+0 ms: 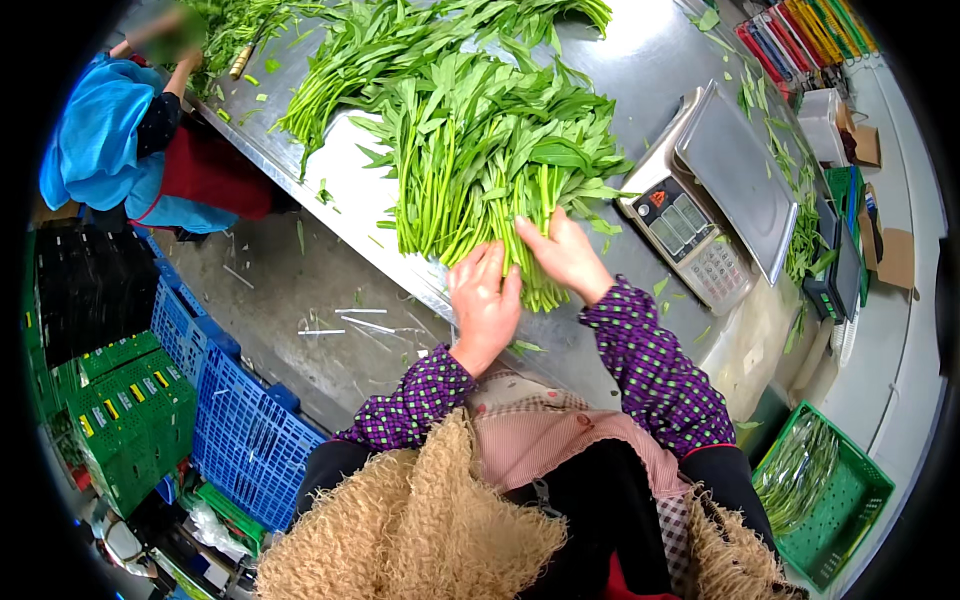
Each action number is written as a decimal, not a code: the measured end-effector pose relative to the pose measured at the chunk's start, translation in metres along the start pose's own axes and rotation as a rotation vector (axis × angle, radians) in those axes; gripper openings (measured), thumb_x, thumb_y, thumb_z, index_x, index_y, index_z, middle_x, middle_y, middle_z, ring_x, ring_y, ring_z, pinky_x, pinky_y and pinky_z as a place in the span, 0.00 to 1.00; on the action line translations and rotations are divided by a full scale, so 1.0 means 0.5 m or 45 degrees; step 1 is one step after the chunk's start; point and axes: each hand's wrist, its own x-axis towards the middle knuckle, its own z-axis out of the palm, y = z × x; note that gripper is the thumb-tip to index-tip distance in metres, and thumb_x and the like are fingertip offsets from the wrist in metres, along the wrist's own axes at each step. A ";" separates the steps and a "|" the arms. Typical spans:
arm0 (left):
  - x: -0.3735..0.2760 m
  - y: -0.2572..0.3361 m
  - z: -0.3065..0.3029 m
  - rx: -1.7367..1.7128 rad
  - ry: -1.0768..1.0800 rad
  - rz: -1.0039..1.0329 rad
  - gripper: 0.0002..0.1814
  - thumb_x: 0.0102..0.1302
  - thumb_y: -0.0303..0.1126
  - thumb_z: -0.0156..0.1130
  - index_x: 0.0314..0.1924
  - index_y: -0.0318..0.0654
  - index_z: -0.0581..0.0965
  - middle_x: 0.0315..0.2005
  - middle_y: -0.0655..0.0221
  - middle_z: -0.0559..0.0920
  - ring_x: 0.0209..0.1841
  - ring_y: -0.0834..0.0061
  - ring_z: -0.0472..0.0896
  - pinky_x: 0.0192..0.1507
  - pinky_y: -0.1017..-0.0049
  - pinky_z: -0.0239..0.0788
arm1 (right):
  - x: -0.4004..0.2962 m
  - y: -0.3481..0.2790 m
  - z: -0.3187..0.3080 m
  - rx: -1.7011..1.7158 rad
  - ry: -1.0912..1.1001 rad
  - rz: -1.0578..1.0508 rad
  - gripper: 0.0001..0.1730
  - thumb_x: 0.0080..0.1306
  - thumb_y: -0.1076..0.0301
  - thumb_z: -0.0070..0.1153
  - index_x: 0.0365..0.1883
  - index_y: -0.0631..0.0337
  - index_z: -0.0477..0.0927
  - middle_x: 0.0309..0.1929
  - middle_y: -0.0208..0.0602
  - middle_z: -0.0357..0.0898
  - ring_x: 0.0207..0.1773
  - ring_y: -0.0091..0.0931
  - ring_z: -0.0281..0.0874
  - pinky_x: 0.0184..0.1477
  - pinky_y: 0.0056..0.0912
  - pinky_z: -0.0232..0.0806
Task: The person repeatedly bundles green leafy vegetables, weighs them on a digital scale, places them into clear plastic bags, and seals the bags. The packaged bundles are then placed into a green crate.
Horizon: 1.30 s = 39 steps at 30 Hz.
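A large pile of leafy greens with long green stems (450,157) lies on the metal table (600,345), its cut ends towards me. My left hand (486,300) rests at the lower ends of the stems, fingertips against them; whether it grips any is unclear. My right hand (566,251) is closed around some stems at the pile's right side, thumb on top. Right of the pile stands a digital scale (686,225) with a bare metal pan (739,176). More bunches of greens (360,60) lie farther back.
A co-worker in blue (105,135) is at the table's left. Blue plastic crates (251,442) and green crates (135,412) are stacked at the left. A green crate (862,502) with bagged greens stands at the lower right. Colourful hanging strips (810,37) are at the upper right.
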 end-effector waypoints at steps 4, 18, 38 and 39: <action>-0.004 -0.012 -0.005 -0.034 -0.008 -0.016 0.21 0.61 0.31 0.61 0.53 0.28 0.77 0.46 0.54 0.81 0.53 0.57 0.75 0.56 0.61 0.61 | -0.009 -0.012 -0.040 0.100 -0.222 -0.007 0.27 0.72 0.57 0.48 0.59 0.71 0.67 0.51 0.53 0.78 0.54 0.40 0.75 0.58 0.36 0.66; -0.030 0.011 0.030 -0.092 -0.079 0.082 0.22 0.61 0.34 0.62 0.52 0.25 0.77 0.49 0.49 0.79 0.55 0.52 0.74 0.57 0.58 0.62 | 0.010 -0.024 0.017 -0.244 0.203 0.325 0.41 0.42 0.53 0.73 0.43 0.78 0.69 0.37 0.58 0.80 0.41 0.43 0.82 0.44 0.41 0.73; 0.140 -0.006 0.007 0.246 -0.332 0.101 0.13 0.62 0.36 0.52 0.34 0.37 0.82 0.31 0.57 0.83 0.37 0.57 0.81 0.42 0.59 0.72 | 0.032 -0.030 -0.128 0.434 -0.211 0.337 0.20 0.51 0.73 0.68 0.42 0.70 0.80 0.35 0.39 0.84 0.33 0.26 0.82 0.38 0.29 0.76; 0.142 -0.003 0.006 0.207 -0.438 -0.001 0.13 0.62 0.36 0.52 0.35 0.38 0.82 0.32 0.57 0.83 0.38 0.57 0.81 0.43 0.59 0.71 | 0.033 -0.029 -0.128 0.460 -0.232 0.352 0.20 0.51 0.73 0.68 0.42 0.70 0.80 0.35 0.39 0.84 0.32 0.26 0.82 0.37 0.29 0.76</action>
